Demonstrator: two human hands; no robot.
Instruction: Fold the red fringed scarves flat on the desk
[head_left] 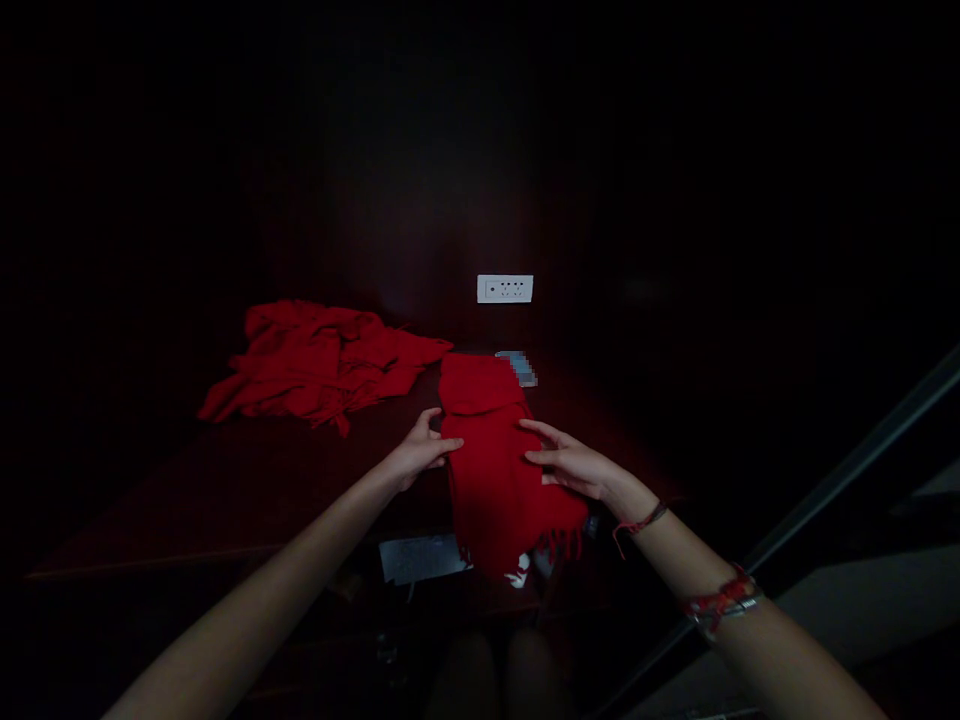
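Head view: one red scarf lying on table, fringed end reaching past front edge. Left hand laying thumb over left border, fingers curling beside. Right hand touching right border, thumb and forefinger standing apart. Whether either is pinching, cannot tell. One red heap lying left; one socket panel showing beyond.

Can read no words, brands or numbers anywhere. On white socket plate, well beyond right fingers: only holes and outlines, without legible lettering. On flat blue item, just beyond same fingers: pixelated, unreadable. On pale sheet, below left fingers: too dim for making out print.
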